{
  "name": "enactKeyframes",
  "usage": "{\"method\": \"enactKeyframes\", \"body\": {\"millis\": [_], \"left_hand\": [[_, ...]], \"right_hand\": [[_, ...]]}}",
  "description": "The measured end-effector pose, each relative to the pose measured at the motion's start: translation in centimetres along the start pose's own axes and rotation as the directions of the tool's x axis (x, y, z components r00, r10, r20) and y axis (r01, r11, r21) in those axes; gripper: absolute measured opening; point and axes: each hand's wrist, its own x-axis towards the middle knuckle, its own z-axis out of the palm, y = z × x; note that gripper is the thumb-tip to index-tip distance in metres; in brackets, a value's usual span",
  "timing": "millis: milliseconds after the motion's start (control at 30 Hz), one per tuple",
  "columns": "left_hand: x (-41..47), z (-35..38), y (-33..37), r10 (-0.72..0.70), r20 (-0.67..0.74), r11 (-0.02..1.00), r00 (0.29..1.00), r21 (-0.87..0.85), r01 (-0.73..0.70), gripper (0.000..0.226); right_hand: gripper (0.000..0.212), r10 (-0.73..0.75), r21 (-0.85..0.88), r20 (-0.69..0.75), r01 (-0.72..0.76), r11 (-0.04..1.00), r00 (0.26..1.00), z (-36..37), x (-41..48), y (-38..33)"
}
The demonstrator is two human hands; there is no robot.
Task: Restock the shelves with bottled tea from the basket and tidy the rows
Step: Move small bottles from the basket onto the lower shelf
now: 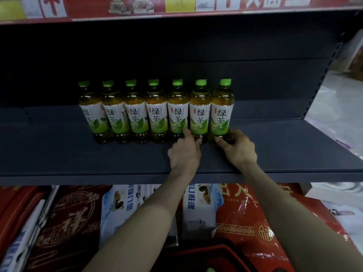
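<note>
Several green-tea bottles (pixel 157 110) with green caps stand upright in one row, side by side, on the dark shelf (pixel 78 154). My right hand (pixel 238 148) grips the base of the rightmost bottle (pixel 222 108) between thumb and fingers. My left hand (pixel 185 152) rests its fingertips against the base of the second bottle from the right (pixel 200 112), index finger pointing up between it and its left neighbour. At the bottom edge the red basket (pixel 222 254) shows its rim, with a green cap (pixel 211 269) just visible inside.
The shelf has bare surface to the left and right of the row and behind it. Below it lie red packages (pixel 64 222), blue-white packs (pixel 121 209) and a red plastic bag (pixel 251 222). A red banner (pixel 176 6) runs along the shelf above.
</note>
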Motion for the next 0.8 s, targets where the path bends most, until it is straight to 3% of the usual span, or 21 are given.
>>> {"method": "enactKeyframes", "body": {"millis": [133, 267, 467, 667, 800], "left_hand": [[-0.4, -0.6, -0.2, -0.008, 0.017, 0.996, 1.0, -0.091, 0.01, 0.039], [-1.5, -1.8, -0.7, 0.014, 0.032, 0.975, 0.999, -0.223, -0.007, 0.04], [-6.1, -4.3, -0.8, 0.092, 0.031, 0.963, 0.995, -0.257, -0.081, 0.037], [-13.1, -7.7, -3.0, 0.147, 0.194, 0.95, 0.97, -0.3, -0.084, 0.026], [-18.0, -8.6, -6.2, 0.152, 0.34, 0.951, 0.928, -0.304, -0.044, 0.02]], "right_hand": [[0.059, -0.042, -0.014, 0.025, 0.042, 0.999, 0.999, -0.4, -0.9, -0.3], [0.047, -0.077, -0.01, 0.029, 0.077, 0.997, 0.997, -1.3, -3.1, -0.4], [0.041, -0.158, 0.013, 0.069, 0.158, 0.987, 0.985, -2.6, -9.1, -0.7], [0.028, -0.177, -0.025, 0.208, 0.186, 0.982, 0.962, -3.8, -16.8, -0.2], [0.037, -0.188, -0.037, 0.371, 0.217, 0.976, 0.909, -4.5, -21.8, 1.0]]}}
